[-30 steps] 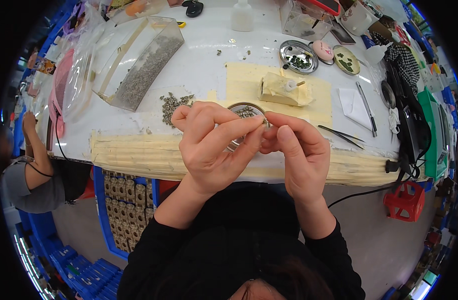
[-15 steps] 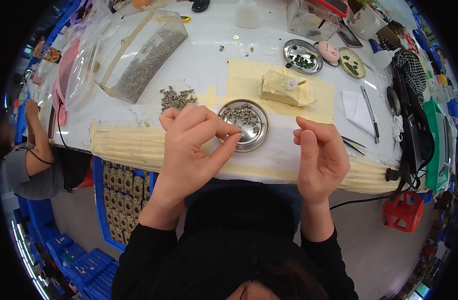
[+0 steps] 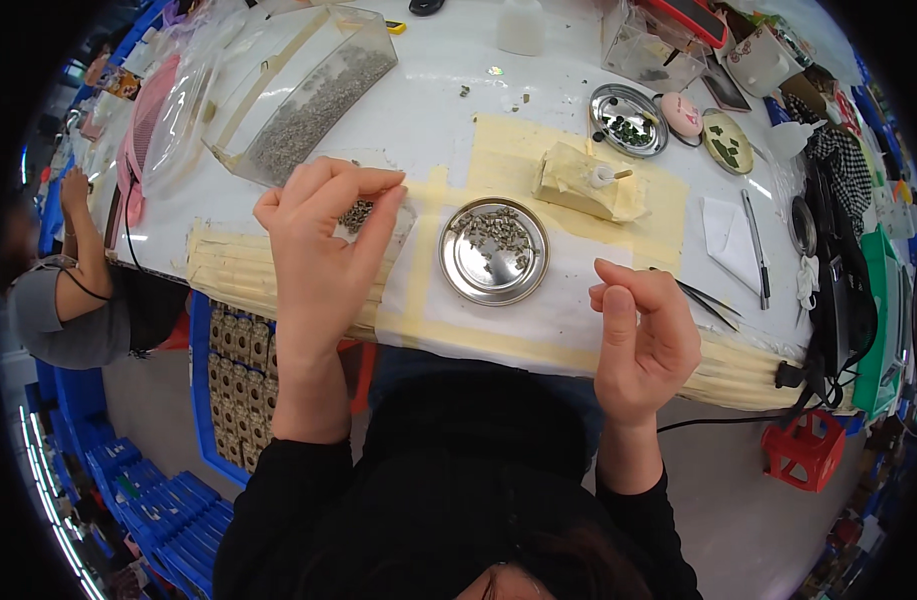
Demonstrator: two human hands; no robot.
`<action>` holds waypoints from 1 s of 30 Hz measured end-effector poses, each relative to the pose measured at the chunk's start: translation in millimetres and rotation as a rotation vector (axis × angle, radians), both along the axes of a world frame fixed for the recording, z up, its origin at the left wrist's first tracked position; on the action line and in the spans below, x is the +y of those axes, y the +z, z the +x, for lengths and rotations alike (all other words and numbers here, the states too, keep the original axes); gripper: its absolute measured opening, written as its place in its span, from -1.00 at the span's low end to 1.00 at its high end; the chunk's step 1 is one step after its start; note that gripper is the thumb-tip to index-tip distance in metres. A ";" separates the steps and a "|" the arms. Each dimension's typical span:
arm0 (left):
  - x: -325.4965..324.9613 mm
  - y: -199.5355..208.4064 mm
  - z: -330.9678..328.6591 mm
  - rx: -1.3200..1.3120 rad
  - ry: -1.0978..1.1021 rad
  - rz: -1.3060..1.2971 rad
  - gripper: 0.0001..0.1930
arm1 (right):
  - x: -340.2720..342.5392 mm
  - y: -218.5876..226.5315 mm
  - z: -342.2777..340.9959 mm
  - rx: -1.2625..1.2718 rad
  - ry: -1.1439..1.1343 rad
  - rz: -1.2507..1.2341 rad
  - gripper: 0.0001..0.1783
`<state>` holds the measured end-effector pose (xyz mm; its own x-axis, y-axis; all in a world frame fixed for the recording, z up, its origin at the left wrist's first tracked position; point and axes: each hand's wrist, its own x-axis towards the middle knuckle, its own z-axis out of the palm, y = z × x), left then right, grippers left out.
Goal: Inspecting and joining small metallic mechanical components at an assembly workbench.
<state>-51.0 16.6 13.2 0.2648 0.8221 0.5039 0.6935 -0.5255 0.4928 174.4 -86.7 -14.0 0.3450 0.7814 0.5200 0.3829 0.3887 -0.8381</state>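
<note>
Left hand [image 3: 323, 245] raised at the table edge, fingertips pinched together over a loose pile of small grey metal parts [image 3: 356, 214]; whether anything was gripped could not be told. Pile lay right under the fingertips, toward 12 o'clock of the palm. At 3 o'clock, nearby, round shiny steel dish [image 3: 493, 250] holding more parts. Right hand [image 3: 643, 335] at the dish's 4 o'clock, fingers curled loosely, nothing visibly held. Black tweezers [image 3: 706, 300] just beyond.
</note>
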 end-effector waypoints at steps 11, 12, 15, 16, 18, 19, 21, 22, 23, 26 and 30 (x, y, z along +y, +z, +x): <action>6.1 -6.3 -4.2 0.202 0.024 0.061 -0.92 | 2.2 -2.6 -2.1 -0.029 -0.006 0.003 -0.89; 8.6 -7.4 -1.8 0.218 0.026 0.059 -0.92 | 2.5 -2.2 -1.8 -0.031 -0.007 0.004 -0.89; 12.0 -9.6 -0.6 0.255 0.024 0.026 -0.92 | 3.0 -1.8 -2.0 -0.038 -0.008 0.003 -0.89; 12.0 -10.8 -1.1 0.233 0.024 0.028 -0.93 | 3.0 -2.4 -2.1 -0.042 -0.008 0.003 -0.89; 11.8 -12.4 -3.3 0.193 0.027 0.031 -0.93 | 3.1 -2.7 -2.1 -0.050 -0.006 0.007 -0.89; 11.1 -12.1 -5.2 0.188 0.023 0.018 -0.93 | 3.2 -2.7 -2.1 -0.054 -0.004 0.013 -0.89; 9.7 -11.5 -9.1 0.176 0.015 -0.015 -0.93 | 3.7 -2.7 -2.1 -0.059 0.000 0.012 -0.89; 10.3 -11.4 -10.2 0.188 0.011 -0.004 -0.93 | 4.2 -2.7 -2.2 -0.060 0.002 0.007 -0.89; 11.3 -11.2 -11.0 0.200 0.006 0.007 -0.93 | 4.7 -2.6 -2.4 -0.061 0.003 0.001 -0.89; 11.8 -11.0 -10.9 0.220 -0.006 0.035 -0.94 | 4.9 -2.3 -3.0 -0.072 0.003 0.012 -0.89; 13.4 -10.6 -10.1 0.251 -0.043 0.068 -0.94 | 4.6 -2.1 -3.1 -0.077 0.004 0.006 -0.89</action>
